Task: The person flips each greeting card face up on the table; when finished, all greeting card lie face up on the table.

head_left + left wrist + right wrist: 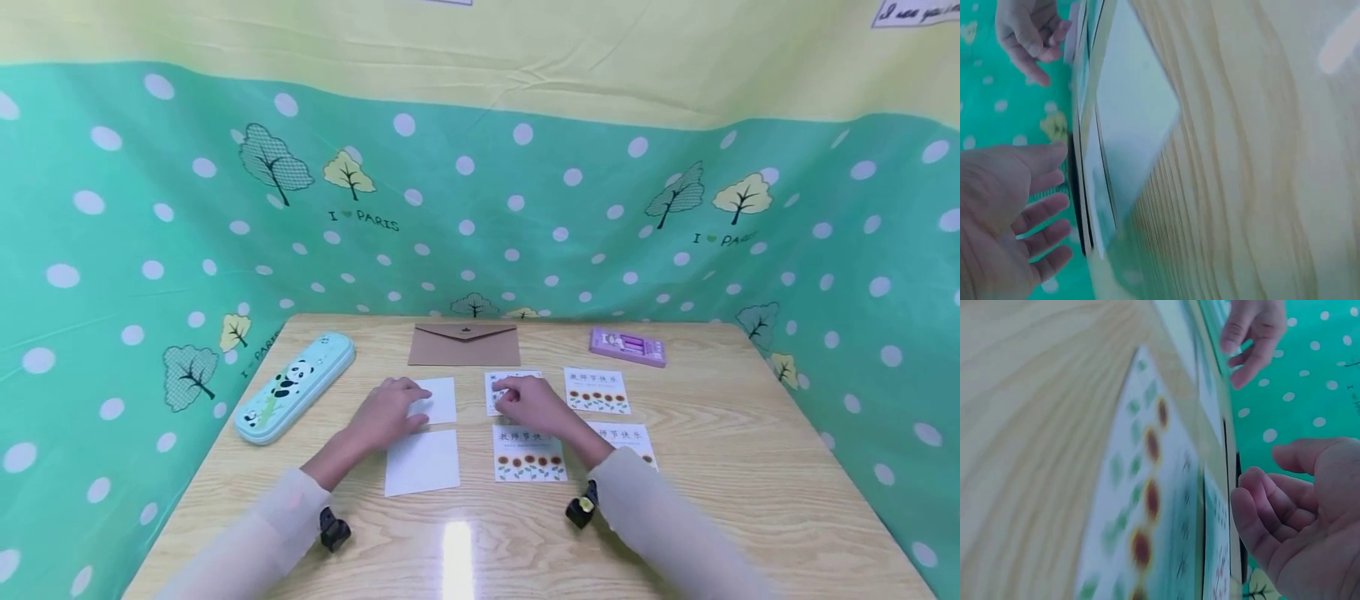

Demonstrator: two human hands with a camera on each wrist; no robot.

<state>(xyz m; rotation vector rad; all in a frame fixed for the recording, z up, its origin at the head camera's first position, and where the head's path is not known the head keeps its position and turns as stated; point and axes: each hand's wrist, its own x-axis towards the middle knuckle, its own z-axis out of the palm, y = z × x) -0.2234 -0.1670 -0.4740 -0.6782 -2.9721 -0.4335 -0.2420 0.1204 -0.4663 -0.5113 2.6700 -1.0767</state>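
In the head view my left hand (386, 412) is over the left edge of a blank white card (442, 396), fingers spread. A second blank white card (422, 463) lies just below. My right hand (534, 404) hovers at a small card with blue patterns (492, 405), partly hiding it, its fingers loosely bent. Under that wrist lies a sunflower card with Chinese writing (529, 467). In the right wrist view the thumb and fingers (1254, 519) stand apart with nothing between them. The left wrist view has the left fingers (1050, 234) relaxed and holding nothing.
Two more sunflower cards lie to the right, one farther back (597, 392), one nearer (633, 437) and partly behind the forearm. A brown envelope (465, 350) lies at the back. A panda pencil case (296, 387) is on the left, a purple box (628, 347) at the back right.
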